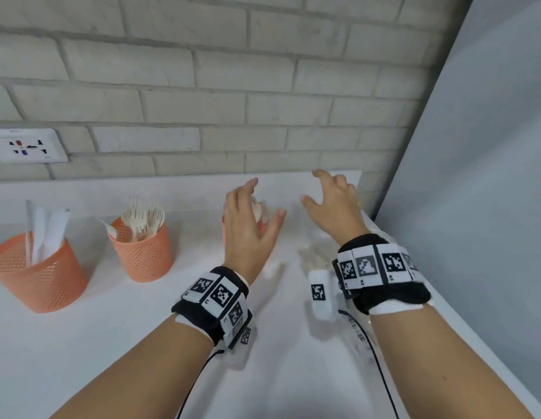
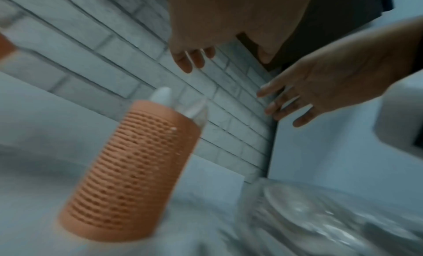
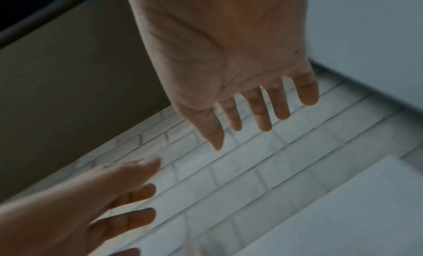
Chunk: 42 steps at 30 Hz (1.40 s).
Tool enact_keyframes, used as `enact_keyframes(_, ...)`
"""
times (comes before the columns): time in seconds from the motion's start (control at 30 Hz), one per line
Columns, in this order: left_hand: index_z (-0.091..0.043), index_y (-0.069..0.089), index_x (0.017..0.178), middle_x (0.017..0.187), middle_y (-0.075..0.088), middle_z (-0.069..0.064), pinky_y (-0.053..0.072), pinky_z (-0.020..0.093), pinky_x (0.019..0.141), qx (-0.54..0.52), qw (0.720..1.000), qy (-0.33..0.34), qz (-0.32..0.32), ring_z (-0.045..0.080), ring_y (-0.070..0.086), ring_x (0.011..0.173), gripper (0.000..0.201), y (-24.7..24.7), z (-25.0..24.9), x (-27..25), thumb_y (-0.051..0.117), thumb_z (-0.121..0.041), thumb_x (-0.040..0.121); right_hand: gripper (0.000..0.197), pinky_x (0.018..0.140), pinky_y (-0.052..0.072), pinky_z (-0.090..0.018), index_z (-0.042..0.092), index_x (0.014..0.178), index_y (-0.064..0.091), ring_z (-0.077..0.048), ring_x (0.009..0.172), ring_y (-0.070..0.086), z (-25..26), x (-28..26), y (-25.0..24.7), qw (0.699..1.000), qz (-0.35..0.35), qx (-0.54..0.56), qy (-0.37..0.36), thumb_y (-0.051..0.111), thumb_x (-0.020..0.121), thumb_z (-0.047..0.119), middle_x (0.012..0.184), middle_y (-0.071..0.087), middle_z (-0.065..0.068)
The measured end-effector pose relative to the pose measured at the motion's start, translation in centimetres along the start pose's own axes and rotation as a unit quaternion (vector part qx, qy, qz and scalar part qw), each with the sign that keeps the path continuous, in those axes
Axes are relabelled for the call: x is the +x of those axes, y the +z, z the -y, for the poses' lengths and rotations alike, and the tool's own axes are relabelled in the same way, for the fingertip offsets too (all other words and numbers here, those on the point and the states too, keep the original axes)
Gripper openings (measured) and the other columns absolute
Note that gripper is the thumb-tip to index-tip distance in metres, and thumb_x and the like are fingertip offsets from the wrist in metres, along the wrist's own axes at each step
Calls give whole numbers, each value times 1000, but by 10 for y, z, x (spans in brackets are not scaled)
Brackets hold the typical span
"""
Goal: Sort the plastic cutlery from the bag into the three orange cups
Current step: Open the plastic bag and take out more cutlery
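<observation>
Three orange mesh cups stand along the white counter. The left cup [image 1: 36, 273] holds white knives, the middle cup [image 1: 142, 249] holds forks, and the third cup [image 2: 135, 171] with spoons [image 1: 257, 210] is mostly hidden behind my left hand [image 1: 251, 225]. That hand hovers above it, fingers spread, holding nothing. My right hand [image 1: 332, 204] is raised to its right, also empty with fingers spread [image 3: 263, 111]. The clear plastic bag [image 1: 317, 255] lies crumpled on the counter under my right wrist, also seen as the bag [image 2: 320, 214] in the left wrist view.
A grey brick wall [image 1: 202, 86] runs behind the counter with a power socket [image 1: 29, 145] at the left. A pale panel [image 1: 489, 176] closes the right side. The counter's near part [image 1: 112, 343] is bare white.
</observation>
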<state>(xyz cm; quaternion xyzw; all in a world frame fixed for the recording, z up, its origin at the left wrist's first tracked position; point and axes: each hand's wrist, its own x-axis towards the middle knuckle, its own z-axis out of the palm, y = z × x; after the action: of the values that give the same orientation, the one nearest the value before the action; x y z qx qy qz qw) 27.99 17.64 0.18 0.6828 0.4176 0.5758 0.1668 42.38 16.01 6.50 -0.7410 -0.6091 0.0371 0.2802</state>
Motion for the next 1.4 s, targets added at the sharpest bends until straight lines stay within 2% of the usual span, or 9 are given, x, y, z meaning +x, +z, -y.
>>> enact_keyframes(0.23, -15, 43, 134, 141, 30, 7, 26, 23, 105, 23, 928, -85, 362, 22, 35, 130, 51, 57, -21, -44, 58, -34, 89, 92, 104, 32, -44, 9, 141, 27, -35, 132, 35, -105, -39, -27, 949, 126, -77, 280, 65, 74, 58, 144, 35, -17)
enact_keyframes(0.33, -13, 31, 141, 143, 28, 6, 34, 23, 98, 4, 900, -147, 410, 23, 44, 123, 62, 66, -26, -54, 58, -32, 89, 106, 100, 37, -34, 1, 142, 25, -30, 132, 41, -128, -58, -26, 924, 214, -43, 312, 63, 69, 67, 146, 39, -13)
enact_keyframes(0.57, -17, 41, 133, 99, 61, 3, 41, 43, 99, 124, 902, -158, 381, 26, 58, 106, 56, 53, -31, -51, 45, -52, 90, 97, 96, 44, -30, 16, 127, 53, -18, 107, 58, -143, -69, -22, 908, 315, 49, 270, 75, 49, 70, 127, 59, -1)
enact_keyframes(0.8, 0, 62, 72, 80, 62, 13, 39, 32, 75, 123, 936, -200, 262, 29, 57, 81, 65, -5, -35, -44, 34, -55, 93, 66, 99, 46, -45, 19, 105, 59, -28, 105, 62, -101, -92, -28, 913, 375, 78, 141, 83, 46, 37, 111, 66, -7)
enact_keyframes(0.97, -11, 45, 133, 132, 50, 12, 34, 32, 93, -1, 897, -346, 276, 27, 48, 119, 73, -50, -37, -39, 36, -67, 86, 29, 71, 48, -23, 26, 69, 61, 0, 63, 62, -35, -115, -24, 884, 458, 93, -12, 69, 68, -2, 66, 62, 14)
enact_keyframes(1.03, -10, 51, 128, 116, 55, 8, 38, 24, 80, -17, 883, -356, 306, 19, 55, 100, 66, -68, -38, -37, 44, -61, 86, 35, 60, 38, -23, 18, 59, 48, 5, 51, 50, -9, -121, -18, 883, 456, 93, -56, 62, 70, -12, 60, 45, 10)
enact_keyframes(1.17, -12, 68, 99, 94, 63, 0, 46, 25, 75, -71, 897, -309, 307, 13, 58, 78, 46, -116, -36, -28, 56, -53, 83, 28, 77, 46, -28, 14, 75, 58, -10, 78, 54, 28, -122, -1, 898, 408, 98, -134, 63, 71, -13, 87, 56, -1)
enact_keyframes(1.3, -12, 59, 64, 62, 54, 1, 40, 18, 59, -152, 934, -236, 221, 10, 50, 57, 27, -157, -34, -21, 58, -20, 90, 37, 64, 34, -15, 19, 69, 43, -4, 68, 38, 60, -126, 11, 900, 330, 171, -226, 72, 71, -4, 74, 41, 9)
enact_keyframes(1.4, -14, 62, 79, 71, 56, 1, 44, 21, 64, -195, 952, -202, 125, 9, 52, 63, 19, -180, -39, -15, 50, -13, 94, 37, 76, 40, -19, 22, 104, 47, -9, 76, 45, 81, -121, 9, 903, 260, 298, -167, 72, 78, 28, 84, 44, 3)
